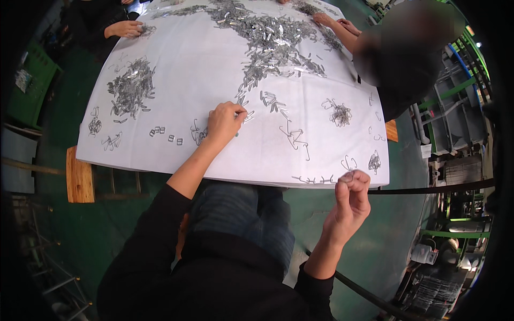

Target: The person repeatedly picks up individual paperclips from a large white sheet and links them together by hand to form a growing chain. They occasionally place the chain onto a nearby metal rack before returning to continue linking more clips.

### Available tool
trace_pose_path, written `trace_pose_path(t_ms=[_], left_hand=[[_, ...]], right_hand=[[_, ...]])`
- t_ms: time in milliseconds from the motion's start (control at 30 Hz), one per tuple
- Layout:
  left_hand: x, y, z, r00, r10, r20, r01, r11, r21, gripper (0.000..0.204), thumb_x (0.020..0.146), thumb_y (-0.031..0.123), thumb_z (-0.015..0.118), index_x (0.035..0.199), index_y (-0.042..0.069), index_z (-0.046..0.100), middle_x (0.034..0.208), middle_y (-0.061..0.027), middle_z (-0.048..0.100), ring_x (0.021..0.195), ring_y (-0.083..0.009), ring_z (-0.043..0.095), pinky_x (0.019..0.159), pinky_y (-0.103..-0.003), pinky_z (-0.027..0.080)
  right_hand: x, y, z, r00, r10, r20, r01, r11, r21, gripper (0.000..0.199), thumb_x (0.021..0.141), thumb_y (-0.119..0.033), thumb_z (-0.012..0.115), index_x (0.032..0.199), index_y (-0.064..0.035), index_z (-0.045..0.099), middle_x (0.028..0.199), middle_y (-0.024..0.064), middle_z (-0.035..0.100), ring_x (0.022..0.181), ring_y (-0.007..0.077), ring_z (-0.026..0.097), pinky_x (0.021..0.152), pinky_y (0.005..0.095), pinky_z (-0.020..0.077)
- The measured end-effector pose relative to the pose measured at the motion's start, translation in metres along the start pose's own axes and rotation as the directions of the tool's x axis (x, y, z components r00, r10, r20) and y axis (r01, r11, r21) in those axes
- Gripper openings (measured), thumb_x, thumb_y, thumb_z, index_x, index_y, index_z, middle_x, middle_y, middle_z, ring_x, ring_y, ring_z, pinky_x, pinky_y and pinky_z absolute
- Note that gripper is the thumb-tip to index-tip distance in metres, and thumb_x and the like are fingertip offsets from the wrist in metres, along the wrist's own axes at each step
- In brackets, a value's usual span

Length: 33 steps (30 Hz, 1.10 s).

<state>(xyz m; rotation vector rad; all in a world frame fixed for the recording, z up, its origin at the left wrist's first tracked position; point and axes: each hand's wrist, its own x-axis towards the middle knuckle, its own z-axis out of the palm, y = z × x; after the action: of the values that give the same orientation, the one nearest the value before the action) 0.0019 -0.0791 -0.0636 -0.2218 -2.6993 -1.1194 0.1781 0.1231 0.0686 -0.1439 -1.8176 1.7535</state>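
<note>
A: Where is the left hand (225, 122) now?

B: It lies on the white sheet (193, 69) that covers the table, a little toward the near edge from the middle. The fingers are bent together, and the tips pinch at small metal clips (242, 101) at the near end of the big central heap (270, 45). I cannot tell if a clip is truly between the fingertips.

A: And the right hand (350, 200)?

B: It is lifted just off the near edge, close to the near right corner. The fingertips are closed together around something very small. It looks like a thin wire piece (348, 174), but it is too small to be sure.

A: What lies around this hand?

B: On the sheet at the near right corner there are some loose bent wires (349, 162) and a small dark bundle (374, 161). Along the near edge there is a short row of wire pieces (313, 180).

A: Other piles?

B: Yes, a grey pile (131, 88) near the left edge, and a small tangle (340, 114) toward the right edge.

A: Other people?

B: One hand (126, 28) rests at the far left corner, and another person's hands (334, 22) work at the far right corner.
</note>
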Motion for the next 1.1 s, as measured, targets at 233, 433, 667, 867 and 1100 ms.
trace_pose_path(t_ms=[233, 433, 667, 867, 1100], left_hand=[[0.019, 0.001, 0.035, 0.988, 0.106, 0.108, -0.132, 0.953, 0.272, 0.010, 0.078, 0.018, 0.067, 0.082, 0.010, 0.063, 0.089, -0.0062, 0.059, 0.093, -0.0265, 0.056, 0.075, -0.045, 0.042], [0.005, 0.025, 0.024, 0.972, 0.158, 0.173, -0.143, 0.985, -0.092, 0.012, 0.078, 0.010, 0.066, 0.088, 0.005, 0.064, 0.085, -0.0077, 0.063, 0.080, -0.0237, 0.060, 0.072, -0.037, 0.046], [-0.089, 0.116, -0.020, 0.840, 0.221, 0.496, 0.308, 0.559, -0.770, 0.013, 0.082, 0.007, 0.067, 0.092, 0.000, 0.065, 0.084, -0.0042, 0.066, 0.080, -0.0087, 0.062, 0.072, -0.022, 0.050], [-0.112, 0.138, -0.052, 0.825, 0.247, 0.508, 0.280, 0.602, -0.748, 0.013, 0.082, 0.003, 0.065, 0.094, -0.002, 0.064, 0.089, -0.0053, 0.066, 0.082, -0.0083, 0.060, 0.073, -0.022, 0.048], [-0.116, 0.138, -0.049, 0.892, 0.257, 0.373, 0.118, 0.663, -0.739, 0.012, 0.080, 0.000, 0.065, 0.092, -0.002, 0.064, 0.088, -0.0068, 0.066, 0.077, -0.0095, 0.060, 0.069, -0.022, 0.049]], right_hand=[[-0.026, 0.002, -0.021, 0.999, 0.026, -0.031, -0.028, 0.998, -0.057, 0.010, 0.073, 0.000, 0.070, 0.077, 0.0002, 0.062, 0.091, 0.0060, 0.047, 0.083, 0.0148, 0.048, 0.074, 0.0255, 0.0419], [-0.056, 0.006, -0.027, 0.994, 0.090, -0.065, -0.094, 0.994, -0.062, 0.011, 0.070, 0.000, 0.074, 0.077, -0.0005, 0.065, 0.090, 0.0053, 0.048, 0.083, 0.0147, 0.050, 0.073, 0.0249, 0.0426], [-0.066, 0.014, -0.017, 0.999, -0.042, 0.024, 0.048, 0.891, -0.451, 0.013, 0.067, -0.001, 0.074, 0.078, -0.0024, 0.067, 0.083, 0.0076, 0.053, 0.079, 0.0188, 0.053, 0.069, 0.0282, 0.0439], [-0.069, 0.018, -0.011, 0.999, -0.009, 0.038, 0.024, 0.910, -0.414, 0.011, 0.070, -0.003, 0.074, 0.078, -0.0020, 0.066, 0.085, 0.0068, 0.052, 0.079, 0.0177, 0.053, 0.068, 0.0273, 0.0438], [-0.069, 0.018, -0.006, 0.998, -0.010, 0.061, 0.035, 0.899, -0.436, 0.012, 0.071, -0.002, 0.074, 0.079, -0.0022, 0.066, 0.086, 0.0063, 0.052, 0.079, 0.0170, 0.053, 0.067, 0.0263, 0.0438]])
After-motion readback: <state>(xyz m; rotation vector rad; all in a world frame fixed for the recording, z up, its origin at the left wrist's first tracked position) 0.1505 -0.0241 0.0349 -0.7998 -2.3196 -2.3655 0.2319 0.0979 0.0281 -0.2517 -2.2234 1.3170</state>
